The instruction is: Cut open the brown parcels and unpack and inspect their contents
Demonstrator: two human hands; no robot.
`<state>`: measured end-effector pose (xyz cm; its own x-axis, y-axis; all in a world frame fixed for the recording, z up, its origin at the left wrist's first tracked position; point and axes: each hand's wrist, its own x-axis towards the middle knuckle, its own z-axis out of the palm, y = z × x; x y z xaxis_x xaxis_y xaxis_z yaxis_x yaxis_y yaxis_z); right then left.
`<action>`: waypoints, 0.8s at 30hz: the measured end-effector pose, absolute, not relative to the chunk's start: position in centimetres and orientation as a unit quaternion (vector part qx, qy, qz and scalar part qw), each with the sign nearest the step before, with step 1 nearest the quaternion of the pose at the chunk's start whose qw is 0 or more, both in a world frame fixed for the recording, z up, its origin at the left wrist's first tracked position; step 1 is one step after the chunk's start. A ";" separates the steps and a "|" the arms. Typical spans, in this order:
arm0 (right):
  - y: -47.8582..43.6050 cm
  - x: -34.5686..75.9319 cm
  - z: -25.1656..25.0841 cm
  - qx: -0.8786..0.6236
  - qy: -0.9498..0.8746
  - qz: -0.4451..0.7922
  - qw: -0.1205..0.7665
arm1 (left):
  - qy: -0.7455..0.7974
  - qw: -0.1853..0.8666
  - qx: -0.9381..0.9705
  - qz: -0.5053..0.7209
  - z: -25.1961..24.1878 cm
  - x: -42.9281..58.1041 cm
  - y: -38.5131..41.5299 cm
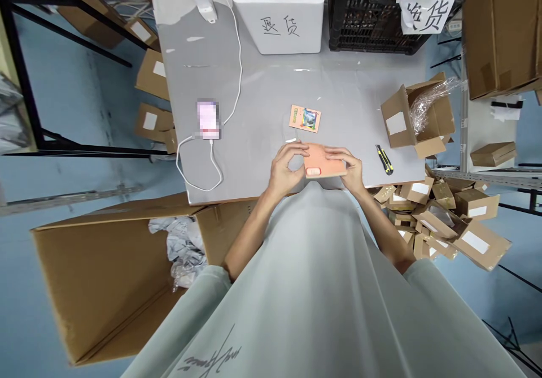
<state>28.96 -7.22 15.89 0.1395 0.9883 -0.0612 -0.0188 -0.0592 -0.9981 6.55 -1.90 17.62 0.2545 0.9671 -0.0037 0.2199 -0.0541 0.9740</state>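
Both hands hold an orange-pink book (322,162) at the near edge of the grey table (262,90). My left hand (287,169) curls round its left edge, fingers bent over the top. My right hand (349,168) grips the right side with fingers closed on the cover. Just beyond the book lies a small orange card with a colourful picture (305,118). A thin clear strip (291,139) lies between card and book.
A yellow-black utility knife (384,159) lies right of my hands. An open cardboard box with plastic wrap (417,119) sits at the table's right. A phone (208,120) on a white cable lies left. A white bin (279,16) and black crate (372,16) stand behind. Small boxes (444,220) pile at the right; a large carton (110,276) stands at the left.
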 end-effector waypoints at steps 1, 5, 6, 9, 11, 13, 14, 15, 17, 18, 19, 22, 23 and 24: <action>-7.2 28.8 15.9 -0.545 -0.415 0.508 0.523 | 0.481 0.512 0.604 0.377 17.5 6.6 -1.9; -6.6 27.8 16.2 -0.542 -0.291 0.590 0.523 | 0.487 0.618 0.492 0.374 16.5 6.9 -1.9; -6.3 27.5 16.3 -0.537 -0.274 0.602 0.524 | 0.483 0.639 0.464 0.378 16.3 7.1 -1.9; -5.6 26.9 16.5 -0.514 -0.234 0.639 0.522 | 0.459 0.680 0.414 0.395 15.8 8.0 -1.9; -5.5 26.3 16.7 -0.494 -0.204 0.674 0.510 | 0.434 0.702 0.397 0.401 15.6 8.8 -2.0; -5.5 25.7 16.8 -0.474 -0.177 0.713 0.485 | 0.415 0.735 0.372 0.387 15.3 9.4 -2.0; -5.6 25.4 16.8 -0.462 -0.170 0.731 0.472 | 0.412 0.751 0.356 0.374 15.1 9.6 -2.0; -5.8 25.1 16.8 -0.451 -0.169 0.747 0.459 | 0.415 0.763 0.338 0.364 14.8 9.6 -2.0; -6.1 25.2 16.7 -0.441 -0.186 0.760 0.439 | 0.432 0.763 0.312 0.365 14.3 9.1 -1.7; -6.2 25.4 16.6 -0.450 -0.200 0.755 0.434 | 0.443 0.754 0.306 0.376 14.1 8.7 -1.4; -6.3 25.9 16.6 -0.465 -0.211 0.744 0.432 | 0.453 0.742 0.305 0.389 13.9 8.2 -1.1; -6.5 27.7 16.4 -0.512 -0.197 0.718 0.429 | 0.474 0.707 0.325 0.412 13.8 6.6 -0.2; -6.5 28.3 16.4 -0.519 -0.187 0.716 0.428 | 0.481 0.695 0.337 0.415 13.9 6.3 0.1; -6.6 28.6 16.4 -0.524 -0.186 0.714 0.426 | 0.487 0.685 0.348 0.416 14.1 6.0 0.3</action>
